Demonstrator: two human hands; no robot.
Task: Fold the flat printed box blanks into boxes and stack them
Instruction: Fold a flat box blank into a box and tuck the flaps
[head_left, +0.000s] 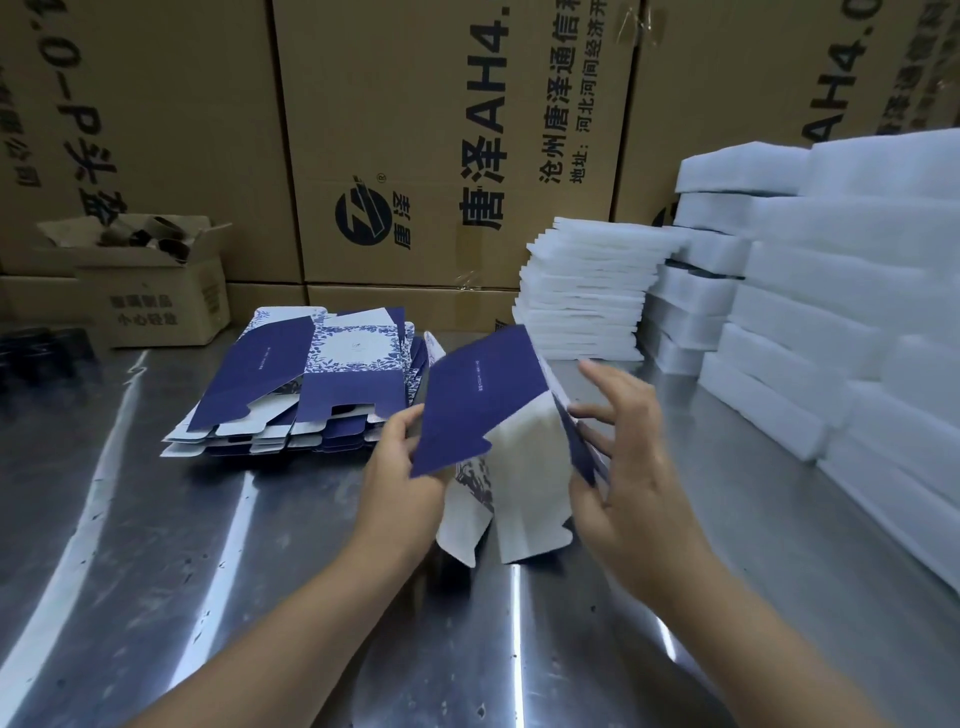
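Observation:
A half-opened box blank (478, 400), navy outside and white inside with blue floral print, is held above the steel table (208, 545) at centre. My left hand (402, 478) grips its left navy panel from below. My right hand (631, 467) presses its right side, fingers spread along the edge. White bottom flaps hang down between my hands. A pile of flat blanks (311, 379) in the same navy and floral print lies on the table to the left, behind my left hand.
Stacks of white foam sheets (587, 291) and thicker foam blocks (831, 291) fill the table's right side. A small open carton (150, 280) stands at the back left. Large brown shipping cartons (441, 130) wall off the back.

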